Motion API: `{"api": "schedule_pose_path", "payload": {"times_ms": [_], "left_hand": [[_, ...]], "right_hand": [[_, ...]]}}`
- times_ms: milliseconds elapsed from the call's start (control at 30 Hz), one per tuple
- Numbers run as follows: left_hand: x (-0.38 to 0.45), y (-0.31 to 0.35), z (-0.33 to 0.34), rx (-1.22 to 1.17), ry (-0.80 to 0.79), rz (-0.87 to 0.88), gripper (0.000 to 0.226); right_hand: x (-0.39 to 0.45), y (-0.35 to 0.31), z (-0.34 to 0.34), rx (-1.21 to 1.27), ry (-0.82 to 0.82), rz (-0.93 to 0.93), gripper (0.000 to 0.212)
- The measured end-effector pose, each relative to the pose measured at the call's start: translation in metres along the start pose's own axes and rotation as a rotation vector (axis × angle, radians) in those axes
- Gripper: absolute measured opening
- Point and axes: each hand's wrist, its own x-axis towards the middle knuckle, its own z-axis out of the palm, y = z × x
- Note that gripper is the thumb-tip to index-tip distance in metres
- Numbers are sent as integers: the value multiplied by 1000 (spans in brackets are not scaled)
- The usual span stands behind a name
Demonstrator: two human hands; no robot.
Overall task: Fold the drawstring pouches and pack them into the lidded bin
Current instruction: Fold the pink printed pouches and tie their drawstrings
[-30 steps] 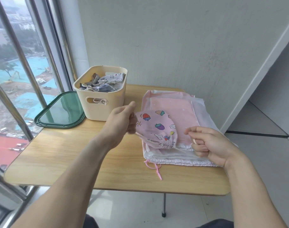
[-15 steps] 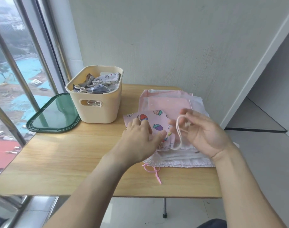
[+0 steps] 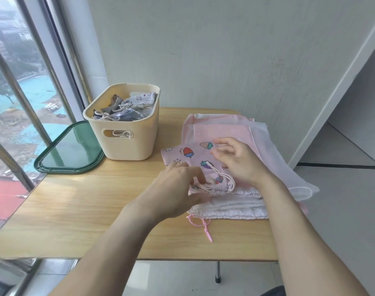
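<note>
Currently, your left hand (image 3: 178, 189) sits nearest you, low over the gathered mouth of the printed pouch (image 3: 195, 157). Its fingers curl down onto the cloth beside the white drawstring (image 3: 221, 178). Whether they pinch the cord or only pin the fabric cannot be told, as the fingertips are partly hidden.

Your right hand (image 3: 237, 161) lies just beyond, fingers loosely bent and resting on the pouch. It does not visibly close round anything.

The printed pouch lies flat on top of the stack of pink and white pouches (image 3: 235, 206) at the right of the table (image 3: 75, 210). A pink cord (image 3: 203, 226) trails from the stack toward the near table edge.

Handling: expect the pouch to be light, thin and limp. It will not hold a crease unless pressed, and it may slide on the smooth cloth beneath. Take hold at the ruffled hem or at a corner, not by the drawstring alone, since pulling the cord cinches the mouth. Tuck the loose cord inside the fold first.

Farther left stands the cream bin (image 3: 129, 144), already holding several folded pouches, with a cord poking through its handle slot. Its green lid (image 3: 73, 150) lies just beside it near the window.
</note>
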Motion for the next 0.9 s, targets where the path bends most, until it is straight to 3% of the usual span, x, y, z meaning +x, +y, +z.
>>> {"api": "schedule_pose_path", "payload": {"times_ms": [67,167,300,433,533,633,767,900], "left_hand": [[2,-4,0,-38,4,22,31],[3,-7,0,-94,-22,-5,38],[5,-3,3,-114,31,-10,42],[7,3,5,-147,30,-1,31],[9,2,2,-162,82,-5,30],[10,3,4,-158,-6,38,23],[8,9,17,-138,-131,96,5],[8,5,12,-186,-76,84,7]], "right_hand": [[-7,-4,-7,-53,114,-37,4],[-30,-11,-20,-263,156,15,26],[-60,-18,-29,-344,-68,250,64],[-69,-20,-27,-229,-172,243,42],[-66,-18,-21,-168,-53,106,33],[-59,-16,-11,-67,105,-115,26],[-49,-16,9,-61,93,-281,18],[-47,-10,16,-110,21,-211,20]]}}
